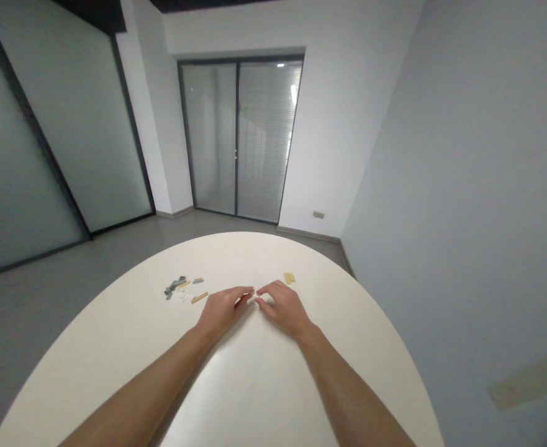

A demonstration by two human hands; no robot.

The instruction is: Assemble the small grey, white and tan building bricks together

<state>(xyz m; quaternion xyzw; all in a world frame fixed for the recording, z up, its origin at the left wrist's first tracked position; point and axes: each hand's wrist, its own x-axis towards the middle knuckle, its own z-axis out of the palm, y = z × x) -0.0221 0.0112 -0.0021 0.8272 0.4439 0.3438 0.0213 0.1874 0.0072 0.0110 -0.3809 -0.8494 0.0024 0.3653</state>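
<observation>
My left hand [223,308] and my right hand [284,308] meet fingertip to fingertip over the middle of the round white table [245,385]. The thumb and fingers of each are bent into a pinch. A tiny pale thing seems to sit between the fingertips, too small and too covered to name. To the left of my left hand lies a narrow tan strip [199,298], with small white pieces [184,297] and a loose heap of dark grey pieces [175,285] beyond it. Flat tan pieces [289,277] lie just past my right hand.
A short grey and tan piece [198,280] rests apart from the heap. The table's curved far edge [243,233] runs beyond my hands. A grey wall [478,186] stands close on the right, and a glazed double door [236,143] is at the back.
</observation>
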